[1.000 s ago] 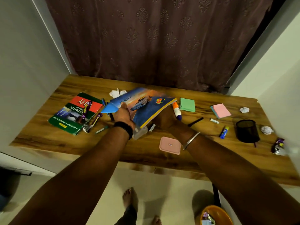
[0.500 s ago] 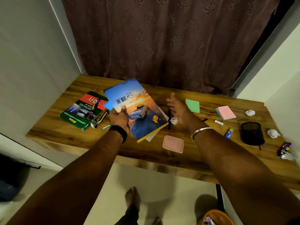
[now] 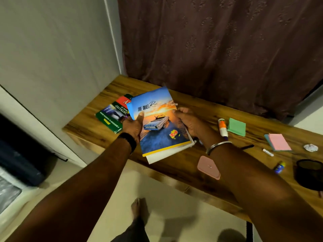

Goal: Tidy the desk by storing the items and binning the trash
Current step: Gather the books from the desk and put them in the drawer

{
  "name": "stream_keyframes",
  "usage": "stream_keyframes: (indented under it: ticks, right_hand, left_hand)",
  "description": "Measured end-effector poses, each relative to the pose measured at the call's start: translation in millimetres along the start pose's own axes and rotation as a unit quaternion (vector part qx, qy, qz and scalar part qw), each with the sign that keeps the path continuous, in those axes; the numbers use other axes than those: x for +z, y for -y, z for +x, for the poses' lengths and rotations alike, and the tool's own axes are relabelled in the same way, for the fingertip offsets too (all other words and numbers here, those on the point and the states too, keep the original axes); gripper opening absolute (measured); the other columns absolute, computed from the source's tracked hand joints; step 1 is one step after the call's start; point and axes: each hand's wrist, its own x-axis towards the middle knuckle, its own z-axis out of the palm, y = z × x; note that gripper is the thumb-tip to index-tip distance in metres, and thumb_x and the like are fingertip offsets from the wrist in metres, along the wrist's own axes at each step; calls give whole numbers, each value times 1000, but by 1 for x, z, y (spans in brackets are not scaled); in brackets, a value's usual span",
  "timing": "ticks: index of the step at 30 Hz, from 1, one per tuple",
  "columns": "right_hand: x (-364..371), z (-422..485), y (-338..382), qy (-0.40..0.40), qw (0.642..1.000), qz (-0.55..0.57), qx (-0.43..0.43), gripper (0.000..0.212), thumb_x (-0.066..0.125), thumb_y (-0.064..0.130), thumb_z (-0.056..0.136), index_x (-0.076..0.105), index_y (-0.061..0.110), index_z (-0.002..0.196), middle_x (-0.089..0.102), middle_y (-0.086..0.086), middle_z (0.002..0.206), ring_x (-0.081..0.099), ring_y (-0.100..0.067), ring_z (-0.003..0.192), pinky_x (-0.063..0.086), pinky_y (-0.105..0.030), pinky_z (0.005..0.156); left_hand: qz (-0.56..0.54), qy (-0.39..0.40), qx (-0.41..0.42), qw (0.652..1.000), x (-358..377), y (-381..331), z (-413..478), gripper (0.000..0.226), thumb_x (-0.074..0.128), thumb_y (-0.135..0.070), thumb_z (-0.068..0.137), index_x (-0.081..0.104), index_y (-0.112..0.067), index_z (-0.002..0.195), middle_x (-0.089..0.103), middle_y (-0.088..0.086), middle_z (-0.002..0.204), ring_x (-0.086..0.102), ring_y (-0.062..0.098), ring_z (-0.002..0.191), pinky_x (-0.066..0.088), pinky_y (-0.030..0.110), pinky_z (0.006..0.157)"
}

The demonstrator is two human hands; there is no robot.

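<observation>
I hold a blue notebook [image 3: 157, 119] with a car and sunset cover above the left part of the wooden desk [image 3: 174, 165]. My left hand [image 3: 133, 125] grips its left edge with the thumb on the cover. My right hand [image 3: 187, 120] grips its right edge. A second, white-edged book lies under the notebook in the same grip. A green and red book [image 3: 113, 113] lies flat on the desk's left end, partly hidden by the notebook.
On the desk lie a glue bottle [image 3: 222, 127], green sticky notes [image 3: 236, 127], pink sticky notes [image 3: 278, 142], a pink case [image 3: 208, 167], a black pen [image 3: 247, 147], a small blue tube [image 3: 279, 167], a crumpled paper ball [image 3: 310, 147] and a black mesh cup [image 3: 310, 173]. A wall stands left, a curtain behind.
My right hand has come back from over the desk and taken the notebook's right edge. The notebook has tilted more upright towards me, and my view has swung left.
</observation>
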Motion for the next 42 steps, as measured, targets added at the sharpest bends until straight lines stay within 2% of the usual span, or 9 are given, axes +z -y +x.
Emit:
stream_keyframes:
  ticks: [3,7,12,17,24,29,32,36,42]
  right_hand:
    - [29,16,-1,8,1000,-3,15,18,58,22,101,70,9,106,75,3,77,67,-11,70,56,-23,63]
    - [70,59,-1,-13,996,-75,48,39,54,48,100,64,17,78,63,6,54,57,-11,49,42,-18,44]
    - [123,123,-16,16,945,-321,-59,26,51,15,99,75,7,97,73,-5,92,65,-17,83,53,-32,79]
    - [188,173,-47,153,823,-523,-158,68,28,59,94,71,13,118,71,-15,115,63,-36,112,46,-48,103]
    - [211,156,-11,140,733,-643,-174,47,42,7,106,32,-4,151,31,-19,157,31,-38,145,21,-33,113]
    - [188,196,-78,73,748,-653,-86,31,72,26,80,73,18,109,69,-9,116,64,-33,108,53,-43,90]
    - [184,172,-41,60,755,-649,-66,20,68,34,84,73,16,92,69,-10,103,62,-32,101,49,-43,90]
    - [176,172,-52,2,806,-592,24,37,58,47,95,65,14,112,63,-10,113,60,-29,107,48,-38,85]
    - [185,178,-69,-103,900,-403,134,38,70,47,83,65,10,93,63,-7,87,65,-28,85,45,-28,60]
  left_hand:
    - [49,-15,-25,998,-27,-24,29,33,60,-30,102,61,-4,122,72,7,107,72,20,82,58,28,59]
    - [52,-55,-34,997,-80,-36,103,27,55,-40,99,63,-16,107,67,5,120,68,27,102,54,29,69]
    - [58,-77,-58,994,-121,-65,156,43,39,-19,110,47,6,144,45,25,151,72,3,93,41,4,52]
    - [178,-157,-59,970,-163,-76,206,61,45,-63,99,65,-11,123,65,10,130,60,28,98,48,35,96]
    - [304,-101,-48,946,-167,-72,256,60,45,-57,102,67,-3,118,69,17,112,64,30,85,48,32,73]
    - [454,-28,25,890,-164,-70,273,61,43,-62,101,63,-11,126,66,18,118,64,36,107,49,40,93]
    - [534,23,108,838,-154,-72,284,48,43,-45,105,51,-19,144,61,17,132,61,36,115,48,46,98]
    - [567,45,168,805,-132,-80,288,53,47,-38,105,31,-33,156,54,15,138,57,33,117,47,43,89]
    - [584,33,112,803,-120,-69,303,60,45,-60,98,42,-24,146,56,17,131,58,39,115,47,45,90]
